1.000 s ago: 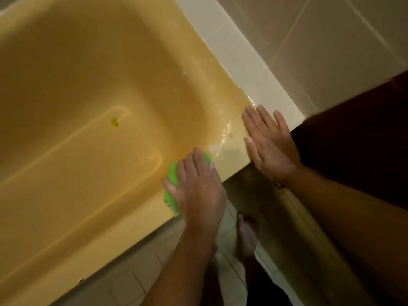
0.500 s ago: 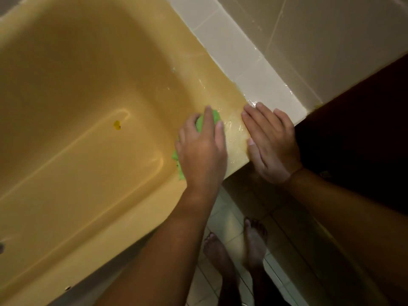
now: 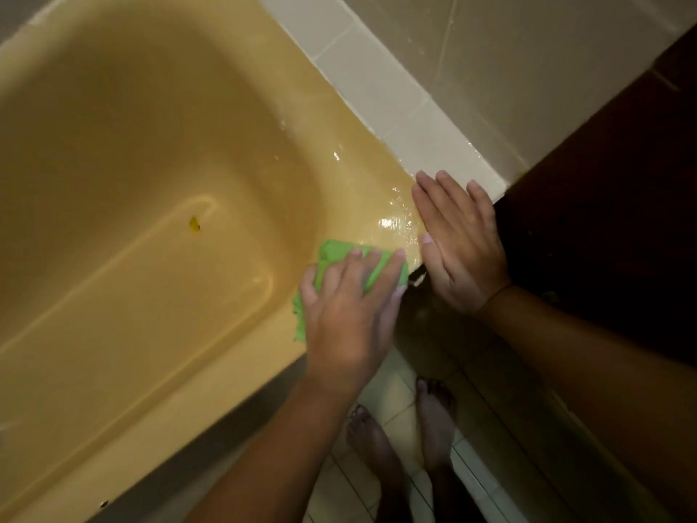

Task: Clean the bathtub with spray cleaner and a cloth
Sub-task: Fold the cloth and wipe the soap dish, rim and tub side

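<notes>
The left hand (image 3: 350, 318), grip apart and flat on the crumpled green cloth (image 3: 335, 255) mid-frame, should sweep the glossy yellow bathtub (image 3: 362, 175) rim evenly, with the flat, straight-fingered right hand (image 3: 460, 247) bracing.

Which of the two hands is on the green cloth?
The left hand, fingers pressed flat on the green cloth. The right hand lies flat on the bare, wet bathtub rim beside it, touching no cloth.
</notes>
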`<action>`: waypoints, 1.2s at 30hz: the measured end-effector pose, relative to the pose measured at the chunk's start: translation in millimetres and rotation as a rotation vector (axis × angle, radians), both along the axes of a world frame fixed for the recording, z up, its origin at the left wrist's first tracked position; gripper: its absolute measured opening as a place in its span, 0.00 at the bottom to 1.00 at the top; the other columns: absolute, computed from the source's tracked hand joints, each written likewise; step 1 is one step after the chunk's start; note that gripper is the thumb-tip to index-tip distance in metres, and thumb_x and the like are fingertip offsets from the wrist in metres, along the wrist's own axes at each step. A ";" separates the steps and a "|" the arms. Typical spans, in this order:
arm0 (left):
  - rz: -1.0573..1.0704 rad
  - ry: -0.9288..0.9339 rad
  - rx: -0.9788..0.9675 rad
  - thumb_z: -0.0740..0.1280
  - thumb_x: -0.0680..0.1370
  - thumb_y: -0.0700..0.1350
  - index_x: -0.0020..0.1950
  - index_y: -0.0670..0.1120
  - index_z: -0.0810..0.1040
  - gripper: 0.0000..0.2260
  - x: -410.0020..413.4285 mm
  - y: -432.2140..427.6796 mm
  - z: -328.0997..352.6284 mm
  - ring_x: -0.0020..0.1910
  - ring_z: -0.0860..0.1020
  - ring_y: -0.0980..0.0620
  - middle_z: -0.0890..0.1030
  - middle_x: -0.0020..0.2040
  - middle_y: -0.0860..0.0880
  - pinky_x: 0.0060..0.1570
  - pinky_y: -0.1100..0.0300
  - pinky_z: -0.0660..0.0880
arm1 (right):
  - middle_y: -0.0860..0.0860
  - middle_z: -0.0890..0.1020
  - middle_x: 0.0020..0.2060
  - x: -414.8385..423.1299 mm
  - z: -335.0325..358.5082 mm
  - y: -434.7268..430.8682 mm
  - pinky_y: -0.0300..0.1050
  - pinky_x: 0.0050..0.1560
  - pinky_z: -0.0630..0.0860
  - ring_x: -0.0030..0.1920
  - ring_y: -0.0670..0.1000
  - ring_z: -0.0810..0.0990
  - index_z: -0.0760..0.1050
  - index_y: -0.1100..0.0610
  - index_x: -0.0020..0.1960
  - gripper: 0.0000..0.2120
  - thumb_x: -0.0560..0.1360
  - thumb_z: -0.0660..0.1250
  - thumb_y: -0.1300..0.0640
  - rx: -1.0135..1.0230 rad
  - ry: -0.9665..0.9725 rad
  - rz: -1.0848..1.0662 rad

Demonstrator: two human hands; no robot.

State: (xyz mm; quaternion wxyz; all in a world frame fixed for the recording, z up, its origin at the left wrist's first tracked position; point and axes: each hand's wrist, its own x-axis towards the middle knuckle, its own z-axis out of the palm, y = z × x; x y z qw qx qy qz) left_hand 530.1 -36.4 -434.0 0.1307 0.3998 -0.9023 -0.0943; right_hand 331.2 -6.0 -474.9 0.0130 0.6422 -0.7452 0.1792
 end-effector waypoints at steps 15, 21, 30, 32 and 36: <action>0.230 -0.013 -0.030 0.64 0.82 0.55 0.69 0.57 0.80 0.16 -76.9 -60.5 -3.3 0.60 0.76 0.45 0.81 0.62 0.51 0.61 0.41 0.69 | 0.54 0.59 0.83 -7.2 0.0 2.6 0.63 0.81 0.53 0.83 0.55 0.55 0.58 0.61 0.83 0.30 0.83 0.48 0.51 0.086 0.028 0.042; -0.120 0.020 0.064 0.61 0.84 0.54 0.74 0.55 0.76 0.18 -7.7 -10.6 4.0 0.69 0.73 0.47 0.78 0.68 0.52 0.66 0.41 0.66 | 0.56 0.61 0.82 -2.8 -0.2 7.2 0.64 0.81 0.53 0.82 0.56 0.57 0.60 0.63 0.82 0.29 0.83 0.50 0.53 0.013 -0.045 0.001; 0.082 0.034 0.063 0.60 0.84 0.54 0.72 0.52 0.75 0.17 -59.6 -38.4 -1.6 0.69 0.73 0.48 0.79 0.66 0.52 0.70 0.42 0.62 | 0.59 0.60 0.82 -12.4 -3.0 9.2 0.63 0.81 0.52 0.83 0.58 0.56 0.58 0.65 0.82 0.31 0.82 0.49 0.51 0.031 -0.045 0.058; -0.037 0.054 0.092 0.61 0.85 0.56 0.73 0.54 0.76 0.18 -11.8 -14.6 0.8 0.74 0.71 0.50 0.78 0.71 0.55 0.72 0.42 0.61 | 0.58 0.61 0.82 -10.9 -2.8 9.0 0.62 0.81 0.51 0.82 0.58 0.57 0.59 0.64 0.82 0.30 0.83 0.49 0.51 0.028 -0.031 0.055; 0.037 0.087 0.076 0.64 0.83 0.55 0.69 0.54 0.80 0.16 -33.0 -42.8 -6.8 0.71 0.75 0.46 0.81 0.68 0.54 0.65 0.39 0.68 | 0.56 0.59 0.83 -19.2 0.1 7.6 0.61 0.80 0.55 0.83 0.56 0.55 0.57 0.62 0.83 0.30 0.84 0.47 0.50 0.081 0.073 0.113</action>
